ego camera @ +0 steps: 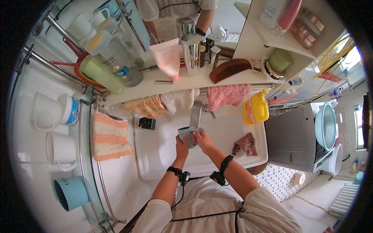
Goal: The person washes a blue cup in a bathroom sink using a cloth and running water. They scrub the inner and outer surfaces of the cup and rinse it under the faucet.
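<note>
Over the white washbasin, my left hand is wrapped around a grey-green mug, which is tilted under the metal faucet. The fingers of my right hand are closed at the mug's right side, by what looks like its handle; the fingertips are partly hidden. A crumpled brown cloth lies in the basin to the right of my hands. On the basin's far left part sits a small black object. Whether water is running cannot be made out.
A yellow pump bottle stands at the basin's back right. Towels, one of them pink, hang behind the faucet. Above them a shelf bears a pink tube, a wooden comb and bottles. Mugs, one blue, line the glass rack at left.
</note>
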### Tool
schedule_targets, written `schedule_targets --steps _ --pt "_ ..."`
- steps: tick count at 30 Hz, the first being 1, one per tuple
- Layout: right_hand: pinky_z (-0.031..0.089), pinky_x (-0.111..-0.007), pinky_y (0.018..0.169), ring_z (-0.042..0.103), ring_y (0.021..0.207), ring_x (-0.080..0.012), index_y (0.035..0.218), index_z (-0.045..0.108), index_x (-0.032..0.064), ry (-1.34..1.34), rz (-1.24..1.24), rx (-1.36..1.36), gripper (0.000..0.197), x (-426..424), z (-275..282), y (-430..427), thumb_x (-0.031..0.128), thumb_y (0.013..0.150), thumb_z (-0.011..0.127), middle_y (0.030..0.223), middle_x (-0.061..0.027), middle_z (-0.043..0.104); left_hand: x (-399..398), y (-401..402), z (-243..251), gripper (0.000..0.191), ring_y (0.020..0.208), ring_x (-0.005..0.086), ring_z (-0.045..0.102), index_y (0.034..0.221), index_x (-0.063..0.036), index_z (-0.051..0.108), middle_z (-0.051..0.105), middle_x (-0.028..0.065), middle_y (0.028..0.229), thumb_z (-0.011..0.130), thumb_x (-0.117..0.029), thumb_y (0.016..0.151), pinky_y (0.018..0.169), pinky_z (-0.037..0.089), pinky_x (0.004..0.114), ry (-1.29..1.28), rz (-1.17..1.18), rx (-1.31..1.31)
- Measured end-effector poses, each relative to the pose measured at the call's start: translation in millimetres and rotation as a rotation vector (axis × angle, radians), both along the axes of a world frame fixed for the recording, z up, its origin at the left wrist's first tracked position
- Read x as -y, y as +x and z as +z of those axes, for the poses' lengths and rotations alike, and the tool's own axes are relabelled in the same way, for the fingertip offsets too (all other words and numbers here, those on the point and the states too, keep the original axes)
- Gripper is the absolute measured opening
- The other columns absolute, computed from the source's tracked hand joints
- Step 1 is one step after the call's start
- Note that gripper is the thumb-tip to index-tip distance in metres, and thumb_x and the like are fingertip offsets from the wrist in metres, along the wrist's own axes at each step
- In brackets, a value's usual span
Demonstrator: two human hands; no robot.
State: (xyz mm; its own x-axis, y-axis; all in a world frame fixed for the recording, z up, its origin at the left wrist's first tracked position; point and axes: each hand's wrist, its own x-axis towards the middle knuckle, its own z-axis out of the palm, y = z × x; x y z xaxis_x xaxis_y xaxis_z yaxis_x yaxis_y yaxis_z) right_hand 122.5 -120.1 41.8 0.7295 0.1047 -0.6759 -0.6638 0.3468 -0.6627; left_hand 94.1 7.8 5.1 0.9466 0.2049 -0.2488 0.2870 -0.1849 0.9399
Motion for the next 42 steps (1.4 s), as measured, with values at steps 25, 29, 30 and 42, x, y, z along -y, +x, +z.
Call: schedule_targets --steps 25,29,30,42 --pt "0.049 -0.03 0.078 0.06 0.089 -0.0134 0.113 0.055 0.0004 -0.351 0.165 0.443 0.027 20 -17 -12 0.014 0.092 0.065 0.097 -0.0069 0.064 -3 13 11 0.075 0.103 0.0232 0.063 0.131 -0.0185 0.051 0.063 0.006 0.119 0.029 -0.077 0.089 0.08 0.053 0.044 -0.546 -0.044 -0.549" --pt "0.049 -0.032 0.083 0.057 0.1 -0.0158 0.133 0.046 0.0035 -0.397 0.02 0.617 0.054 30 -50 -13 0.02 0.088 0.071 0.109 -0.0098 0.06 9 15 19 0.076 0.107 0.0264 0.062 0.137 -0.0177 0.045 0.06 0.0099 0.124 0.026 -0.075 0.091 0.083 0.055 0.048 -0.773 -0.154 -0.555" --pt "0.049 -0.032 0.083 0.057 0.1 -0.0158 0.133 0.046 0.0035 -0.393 0.024 0.615 0.054 28 -48 -14 0.02 0.088 0.071 0.109 -0.0098 0.06 9 13 20 0.076 0.107 0.0264 0.062 0.137 -0.0177 0.045 0.06 0.0099 0.124 0.026 -0.075 0.091 0.083 0.055 0.048 -0.772 -0.148 -0.556" --pt "0.046 -0.039 0.094 0.057 0.11 -0.0303 0.133 0.038 -0.0032 -0.524 0.128 0.368 0.07 38 -92 -1 0.046 0.09 0.063 0.119 -0.0225 0.058 43 11 11 0.061 0.114 0.0191 0.057 0.137 -0.017 0.044 0.057 0.0043 0.126 0.043 -0.062 0.095 0.096 0.048 0.045 -0.637 -0.109 -0.364"
